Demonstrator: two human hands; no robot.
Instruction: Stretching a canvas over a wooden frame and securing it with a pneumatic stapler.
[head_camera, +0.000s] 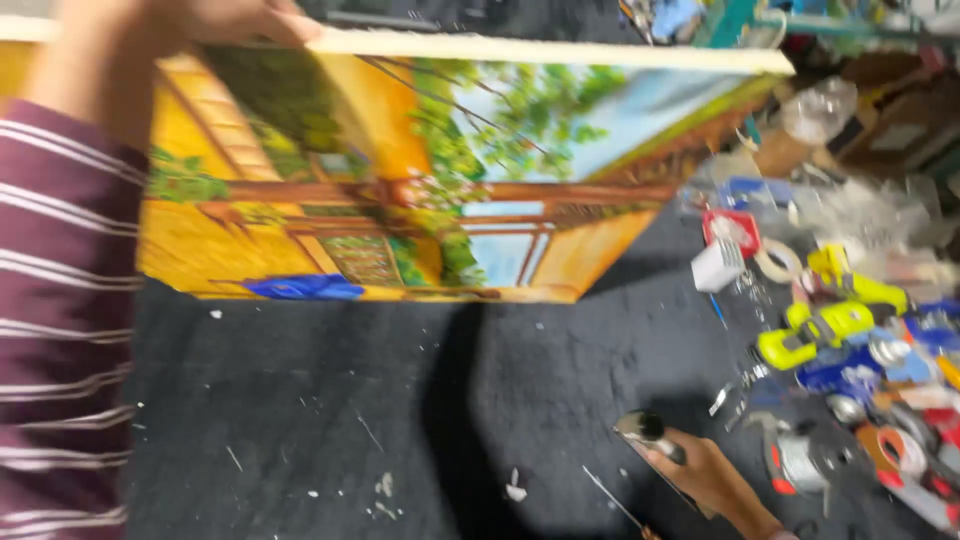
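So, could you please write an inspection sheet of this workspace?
Surface: dark mat with pale scraps.
Job's things: painted canvas stands upright on its edge; metal-tipped tool.
Clutter: yellow tools, tape roll, small white box, heaped at the right.
Hands: left hand grips the canvas's top edge; right hand holds the metal-tipped tool.
Cables: nothing seen.
Surroundings: blurred shelf clutter behind.

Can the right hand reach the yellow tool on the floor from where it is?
Probably yes. The right hand is low by the dark floor, and the yellow tool lies just beyond it among clutter with nothing tall between. But the hand already grips a metal tool.
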